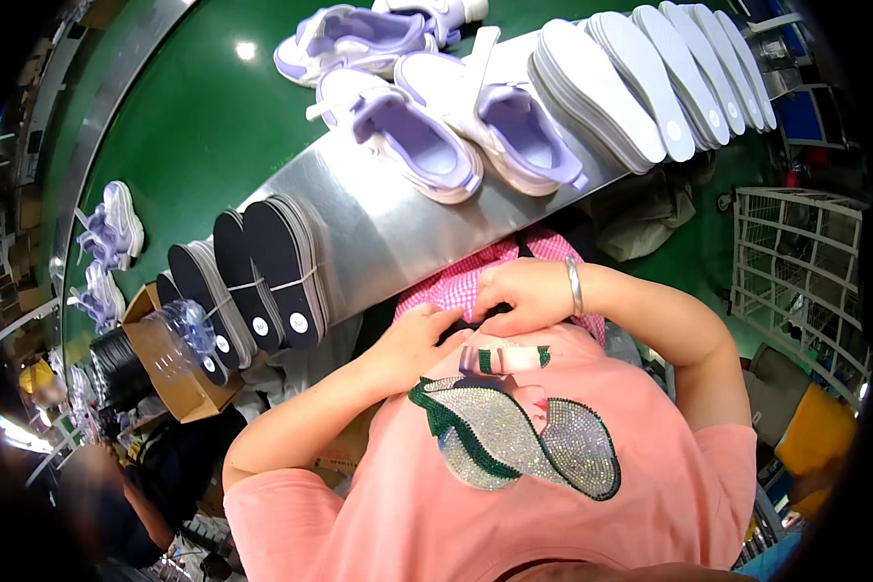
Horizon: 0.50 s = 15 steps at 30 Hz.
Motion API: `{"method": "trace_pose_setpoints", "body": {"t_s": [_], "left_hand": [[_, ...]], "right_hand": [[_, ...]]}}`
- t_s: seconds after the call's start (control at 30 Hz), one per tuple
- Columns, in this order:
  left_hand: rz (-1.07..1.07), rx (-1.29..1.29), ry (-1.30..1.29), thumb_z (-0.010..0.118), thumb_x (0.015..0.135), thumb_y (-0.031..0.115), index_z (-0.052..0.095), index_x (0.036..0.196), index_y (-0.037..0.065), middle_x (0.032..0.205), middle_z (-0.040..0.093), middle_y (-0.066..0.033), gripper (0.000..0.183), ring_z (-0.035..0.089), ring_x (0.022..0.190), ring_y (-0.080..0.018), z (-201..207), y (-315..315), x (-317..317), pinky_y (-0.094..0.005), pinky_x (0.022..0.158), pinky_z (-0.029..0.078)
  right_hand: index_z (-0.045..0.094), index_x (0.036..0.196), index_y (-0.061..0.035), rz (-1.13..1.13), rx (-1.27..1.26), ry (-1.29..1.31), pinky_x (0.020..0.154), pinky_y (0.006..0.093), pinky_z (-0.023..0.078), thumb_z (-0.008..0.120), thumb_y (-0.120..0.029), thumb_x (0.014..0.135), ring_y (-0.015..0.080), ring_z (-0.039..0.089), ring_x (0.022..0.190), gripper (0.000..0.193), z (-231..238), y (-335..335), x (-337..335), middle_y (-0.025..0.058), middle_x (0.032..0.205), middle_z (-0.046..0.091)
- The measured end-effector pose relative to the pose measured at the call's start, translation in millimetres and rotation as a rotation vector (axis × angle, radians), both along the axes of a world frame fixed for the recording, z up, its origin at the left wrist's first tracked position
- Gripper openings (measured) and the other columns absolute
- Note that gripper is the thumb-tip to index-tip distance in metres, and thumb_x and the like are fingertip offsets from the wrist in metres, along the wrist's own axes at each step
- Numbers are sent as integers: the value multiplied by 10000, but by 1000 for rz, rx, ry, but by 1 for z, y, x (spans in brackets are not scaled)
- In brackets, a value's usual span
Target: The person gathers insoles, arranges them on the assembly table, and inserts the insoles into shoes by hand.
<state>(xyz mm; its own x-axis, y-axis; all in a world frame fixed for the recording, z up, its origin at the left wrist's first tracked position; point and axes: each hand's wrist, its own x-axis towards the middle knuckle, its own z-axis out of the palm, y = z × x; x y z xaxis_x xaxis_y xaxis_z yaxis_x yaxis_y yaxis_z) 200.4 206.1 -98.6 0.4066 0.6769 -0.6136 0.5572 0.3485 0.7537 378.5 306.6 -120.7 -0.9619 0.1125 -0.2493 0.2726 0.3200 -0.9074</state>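
Note:
Both of my hands are drawn in at my waist, where the salmon T-shirt (398,475) meets a pink checked cloth (446,289). My left hand (419,338) has its fingers bent inward at the shirt's lower edge; their tips are hidden. Beside it, my right hand (526,296), with a silver bangle at the wrist, is curled closed against the checked cloth and grips it. Just past them, a white and lilac sneaker (417,145) and a second sneaker (529,141) stand on a metal shelf (369,228), out of both hands' touch.
White insoles (601,92) lie in several stacks at the shelf's right end, banded black insoles (279,267) at its left. More sneakers (354,39) rest on the green surface (199,126) behind. An open cardboard box (179,364) stands left; a white wire rack (795,252) stands right.

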Motion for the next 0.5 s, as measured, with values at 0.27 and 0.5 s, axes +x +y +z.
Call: {"method": "trace_pose_setpoints", "body": {"t_s": [0.27, 0.5], "left_hand": [[142, -554, -189, 582, 763, 162, 456, 1085, -33, 898, 540, -57, 397, 508, 829, -102, 1, 19, 4, -226, 724, 415], [688, -759, -617, 582, 711, 64, 417, 1097, 22, 960, 524, -76, 421, 517, 859, -135, -17, 13, 9, -254, 757, 425]], "right_hand": [[585, 733, -20, -2, -750, -310, 577, 218, 386, 603, -303, 748, 71, 457, 639, 284, -9, 0, -11, 1, 678, 550], [515, 775, -65, -299, -637, -131, 542, 199, 377, 577, -264, 773, 53, 441, 633, 209, -31, -16, -7, -9, 683, 510]]}}
